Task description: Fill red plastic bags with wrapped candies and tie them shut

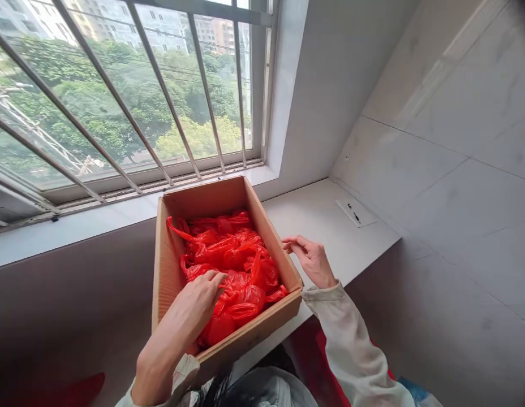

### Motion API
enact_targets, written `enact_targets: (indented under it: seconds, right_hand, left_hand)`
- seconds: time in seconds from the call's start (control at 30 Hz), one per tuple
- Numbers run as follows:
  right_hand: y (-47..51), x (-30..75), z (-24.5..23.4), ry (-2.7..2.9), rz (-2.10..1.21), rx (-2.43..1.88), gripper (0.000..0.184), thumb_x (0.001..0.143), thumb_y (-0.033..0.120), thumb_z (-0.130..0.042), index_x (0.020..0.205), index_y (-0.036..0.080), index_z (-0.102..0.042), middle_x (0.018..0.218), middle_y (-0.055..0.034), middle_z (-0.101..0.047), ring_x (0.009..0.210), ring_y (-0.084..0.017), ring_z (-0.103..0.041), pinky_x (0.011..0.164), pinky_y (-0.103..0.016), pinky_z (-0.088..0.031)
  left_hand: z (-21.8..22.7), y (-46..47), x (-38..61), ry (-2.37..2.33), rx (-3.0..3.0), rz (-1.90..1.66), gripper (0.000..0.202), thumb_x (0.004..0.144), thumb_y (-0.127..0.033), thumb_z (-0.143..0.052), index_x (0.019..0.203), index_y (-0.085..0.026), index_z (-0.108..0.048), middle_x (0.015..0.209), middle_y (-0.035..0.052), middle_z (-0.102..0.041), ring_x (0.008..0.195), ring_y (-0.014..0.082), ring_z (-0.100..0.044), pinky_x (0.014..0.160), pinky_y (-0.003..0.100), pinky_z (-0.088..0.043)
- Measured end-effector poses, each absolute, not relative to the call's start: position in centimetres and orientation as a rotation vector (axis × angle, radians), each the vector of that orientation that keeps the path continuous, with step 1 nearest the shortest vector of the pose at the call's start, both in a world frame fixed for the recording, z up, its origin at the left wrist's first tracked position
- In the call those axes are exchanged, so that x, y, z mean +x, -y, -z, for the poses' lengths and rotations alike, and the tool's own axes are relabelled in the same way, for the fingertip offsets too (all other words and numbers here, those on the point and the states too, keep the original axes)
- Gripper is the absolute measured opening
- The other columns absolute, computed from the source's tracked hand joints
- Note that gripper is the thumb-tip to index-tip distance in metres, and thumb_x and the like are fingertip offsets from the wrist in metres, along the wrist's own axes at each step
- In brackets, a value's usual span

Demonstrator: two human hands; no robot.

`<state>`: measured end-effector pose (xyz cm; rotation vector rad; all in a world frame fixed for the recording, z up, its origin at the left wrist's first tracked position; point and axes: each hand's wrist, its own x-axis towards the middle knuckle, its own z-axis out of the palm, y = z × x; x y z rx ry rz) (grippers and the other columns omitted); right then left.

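An open cardboard box (257, 327) sits on a white counter under the window. Several knotted red plastic bags (235, 254) fill its lower part, their contents hidden. My left hand (198, 297) reaches over the near left side of the box, fingers stretched out just above the bags; whether it touches them I cannot tell. Beside the box's right wall is my right hand (311, 261), its fingers extended toward the cardboard and holding nothing. Both hands look open.
The white counter (313, 212) ends in a corner at the tiled wall (436, 147). A small white plate with black fittings (351, 213) lies near that wall. A barred window (173, 107) rises behind the box. Something red (82, 390) shows at lower left.
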<state>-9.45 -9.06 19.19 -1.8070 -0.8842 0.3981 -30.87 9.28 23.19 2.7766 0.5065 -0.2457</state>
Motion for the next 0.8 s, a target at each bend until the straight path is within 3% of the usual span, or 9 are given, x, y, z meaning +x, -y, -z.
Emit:
enact_targets:
  seconds: [0.13, 0.27, 0.47, 0.6, 0.8]
  right_hand:
    - [23.7, -11.4, -16.0, 0.342, -0.217, -1.904, 0.032, 0.093, 0.040, -0.047, 0.101, 0.018, -0.068, 0.090, -0.0066, -0.074, 0.083, -0.018, -0.068, 0.083, -0.031, -0.052]
    - [33.5, -17.6, -10.4, 0.034, -0.297, -2.027, 0.038, 0.094, 0.041, -0.038, 0.107, 0.017, -0.064, 0.098, -0.0101, -0.074, 0.089, -0.019, -0.069, 0.085, -0.033, -0.053]
    - [38.8, -27.3, -6.0, -0.195, -0.428, -2.118, 0.028, 0.085, 0.024, -0.045, 0.100, 0.020, -0.068, 0.086, -0.0058, -0.074, 0.081, -0.020, -0.069, 0.077, -0.031, -0.050]
    - [40.9, -32.1, -5.1, -0.359, -0.481, -2.130, 0.031, 0.076, 0.012, -0.052, 0.096, 0.023, -0.073, 0.082, -0.0029, -0.074, 0.082, -0.020, -0.066, 0.078, -0.030, -0.045]
    - [47.6, -41.5, -3.9, -0.720, -0.426, -2.011, 0.033, 0.075, 0.008, -0.061, 0.101, 0.024, -0.074, 0.088, -0.0036, -0.074, 0.090, -0.021, -0.065, 0.079, -0.028, -0.043]
  left_hand:
    - [-25.6, -2.1, -27.5, -0.087, 2.822, 0.167, 0.035, 0.097, -0.012, -0.035, 0.116, -0.019, -0.064, 0.118, 0.0093, -0.064, 0.106, 0.0253, -0.063, 0.095, 0.042, -0.050]
    - [-26.3, 6.4, -25.6, 0.382, 2.708, 0.264, 0.029, 0.100, -0.021, -0.042, 0.120, -0.025, -0.063, 0.119, 0.0061, -0.063, 0.106, 0.0232, -0.062, 0.096, 0.038, -0.050]
    - [-25.6, 16.1, -23.5, 0.859, 2.666, 0.689, 0.023, 0.098, -0.016, -0.052, 0.115, -0.024, -0.064, 0.112, 0.0046, -0.066, 0.102, 0.0234, -0.064, 0.093, 0.040, -0.050]
    - [-24.8, 21.9, -21.3, 1.210, 2.668, 0.821, 0.027, 0.097, -0.011, -0.050, 0.119, -0.022, -0.062, 0.115, 0.0061, -0.065, 0.106, 0.0232, -0.063, 0.093, 0.038, -0.050]
    - [-21.1, 32.9, -21.9, 1.688, 2.568, 0.935, 0.030, 0.102, -0.023, -0.039, 0.123, -0.023, -0.061, 0.121, 0.0077, -0.063, 0.108, 0.0235, -0.063, 0.091, 0.037, -0.049]
